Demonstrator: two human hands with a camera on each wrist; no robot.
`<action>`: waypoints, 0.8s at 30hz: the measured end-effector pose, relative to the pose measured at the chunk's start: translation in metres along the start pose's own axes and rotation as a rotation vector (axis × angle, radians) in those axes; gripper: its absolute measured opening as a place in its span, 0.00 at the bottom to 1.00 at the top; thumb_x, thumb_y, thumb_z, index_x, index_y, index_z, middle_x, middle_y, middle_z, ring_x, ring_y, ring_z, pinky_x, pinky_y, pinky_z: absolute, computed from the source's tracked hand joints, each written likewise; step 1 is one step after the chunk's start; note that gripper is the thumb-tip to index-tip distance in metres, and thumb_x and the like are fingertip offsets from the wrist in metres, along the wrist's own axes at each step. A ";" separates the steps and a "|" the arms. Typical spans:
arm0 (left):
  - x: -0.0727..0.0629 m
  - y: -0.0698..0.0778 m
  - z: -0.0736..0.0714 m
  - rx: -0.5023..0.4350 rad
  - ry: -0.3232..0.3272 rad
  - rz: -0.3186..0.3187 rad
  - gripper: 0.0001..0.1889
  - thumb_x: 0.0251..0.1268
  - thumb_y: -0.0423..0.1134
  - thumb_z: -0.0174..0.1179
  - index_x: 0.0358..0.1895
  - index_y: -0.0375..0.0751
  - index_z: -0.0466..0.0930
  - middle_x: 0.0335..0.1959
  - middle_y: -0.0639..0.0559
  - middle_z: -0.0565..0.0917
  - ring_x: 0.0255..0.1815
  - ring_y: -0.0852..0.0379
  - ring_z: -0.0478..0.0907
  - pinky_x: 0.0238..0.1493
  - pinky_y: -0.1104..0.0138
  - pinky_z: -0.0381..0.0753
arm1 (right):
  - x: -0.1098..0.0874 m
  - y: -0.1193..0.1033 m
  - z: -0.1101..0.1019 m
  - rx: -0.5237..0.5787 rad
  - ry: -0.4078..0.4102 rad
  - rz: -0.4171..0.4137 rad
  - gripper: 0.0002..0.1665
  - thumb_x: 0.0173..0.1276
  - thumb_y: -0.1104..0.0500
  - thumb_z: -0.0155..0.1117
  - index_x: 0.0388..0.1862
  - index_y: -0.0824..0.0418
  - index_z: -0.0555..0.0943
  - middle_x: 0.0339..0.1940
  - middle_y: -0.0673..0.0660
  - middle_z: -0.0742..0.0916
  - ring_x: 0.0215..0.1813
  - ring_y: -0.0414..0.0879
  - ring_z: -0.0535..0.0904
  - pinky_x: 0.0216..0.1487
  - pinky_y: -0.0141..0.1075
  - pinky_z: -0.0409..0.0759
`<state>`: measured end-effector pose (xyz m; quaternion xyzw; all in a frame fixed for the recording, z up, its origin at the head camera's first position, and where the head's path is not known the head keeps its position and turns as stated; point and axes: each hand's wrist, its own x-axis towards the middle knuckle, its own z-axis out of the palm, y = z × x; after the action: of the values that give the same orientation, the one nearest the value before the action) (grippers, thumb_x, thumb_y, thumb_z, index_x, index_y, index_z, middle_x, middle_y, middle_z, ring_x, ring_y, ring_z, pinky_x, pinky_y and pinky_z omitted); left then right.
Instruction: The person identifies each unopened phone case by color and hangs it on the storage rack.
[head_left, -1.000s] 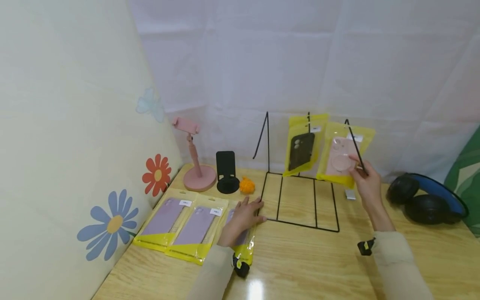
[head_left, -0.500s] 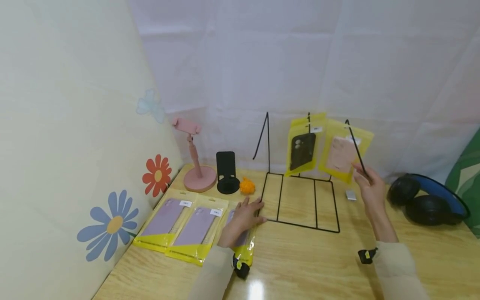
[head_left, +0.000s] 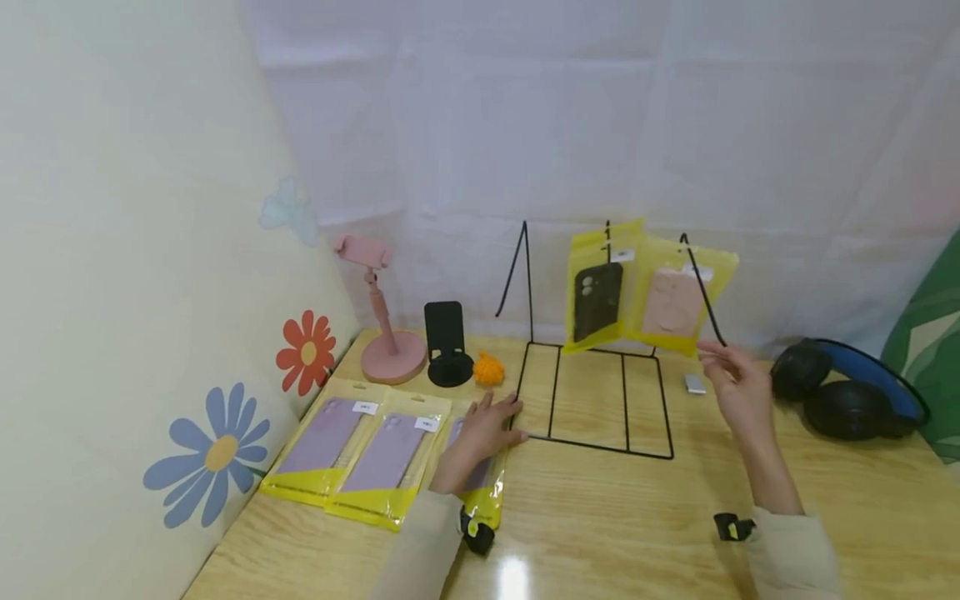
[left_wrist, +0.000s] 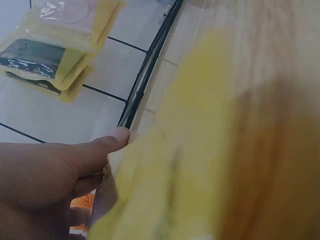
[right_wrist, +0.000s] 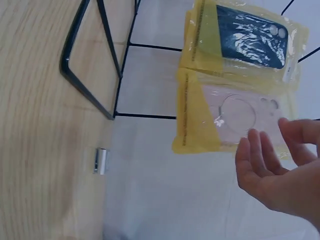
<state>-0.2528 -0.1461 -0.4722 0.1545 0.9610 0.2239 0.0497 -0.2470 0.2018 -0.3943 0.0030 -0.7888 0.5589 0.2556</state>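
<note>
Head alone shows both hands (head_left: pixel 482 429) (head_left: pixel 741 392).

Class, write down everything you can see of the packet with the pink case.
The packet looks like clear plastic with yellow edges and a yellow lower band. Inside shows a pink case with round camera openings and a ring; a white label sits near the top. It hangs from a black hook, its top leaning right in the head view, beside a packaged black case. The right hand is close; whether it touches the packet is unclear.
</note>
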 end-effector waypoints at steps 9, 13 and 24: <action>-0.001 0.000 0.000 0.008 -0.001 0.000 0.31 0.64 0.48 0.62 0.68 0.40 0.69 0.72 0.45 0.64 0.74 0.33 0.50 0.70 0.40 0.48 | -0.013 -0.004 -0.009 -0.232 -0.280 -0.106 0.18 0.74 0.61 0.53 0.57 0.69 0.79 0.56 0.67 0.80 0.50 0.52 0.77 0.48 0.43 0.80; 0.001 0.000 0.001 0.010 -0.012 -0.004 0.31 0.65 0.49 0.62 0.69 0.41 0.69 0.73 0.46 0.63 0.74 0.34 0.49 0.70 0.41 0.47 | -0.017 0.002 -0.015 -0.293 -0.412 -0.119 0.20 0.75 0.61 0.53 0.59 0.72 0.76 0.57 0.72 0.77 0.51 0.65 0.77 0.49 0.60 0.77; 0.001 -0.001 0.002 0.020 -0.008 -0.009 0.32 0.64 0.49 0.62 0.69 0.41 0.68 0.72 0.45 0.64 0.74 0.34 0.49 0.70 0.40 0.48 | -0.036 0.030 -0.027 -0.433 -0.695 -0.094 0.24 0.71 0.60 0.59 0.60 0.73 0.74 0.59 0.77 0.74 0.56 0.73 0.72 0.49 0.61 0.75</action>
<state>-0.2533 -0.1457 -0.4742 0.1514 0.9637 0.2135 0.0533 -0.2143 0.2267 -0.4289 0.1738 -0.9267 0.3333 -0.0060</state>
